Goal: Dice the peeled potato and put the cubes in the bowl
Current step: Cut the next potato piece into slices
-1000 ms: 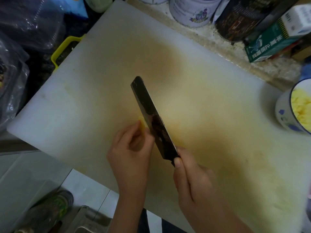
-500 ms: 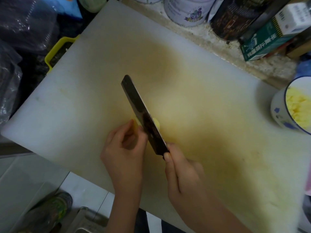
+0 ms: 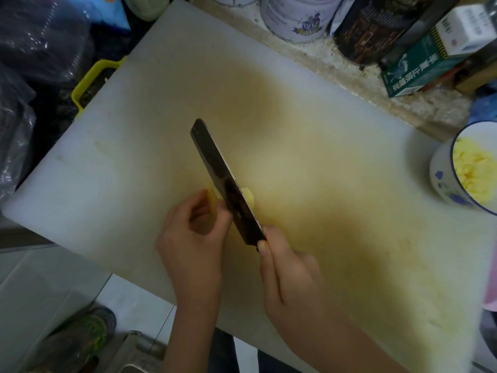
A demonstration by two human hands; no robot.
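Note:
A small pale yellow potato piece lies on the white cutting board, and my left hand pinches it from the near side. My right hand grips the handle of a dark cleaver whose blade stands in the potato, edge down. A cut slice shows on the blade's right side. At the board's right edge stands a white bowl with blue flowers, holding several yellow potato cubes.
Tins, a dark jar and a green carton line the counter behind the board. A yellow-handled basket and dark plastic bags sit to the left. Floor and a shoe show below.
The cleaver has come down through the potato piece, and a cut slice now shows on the right of the blade. Both hands stay in about the same place.

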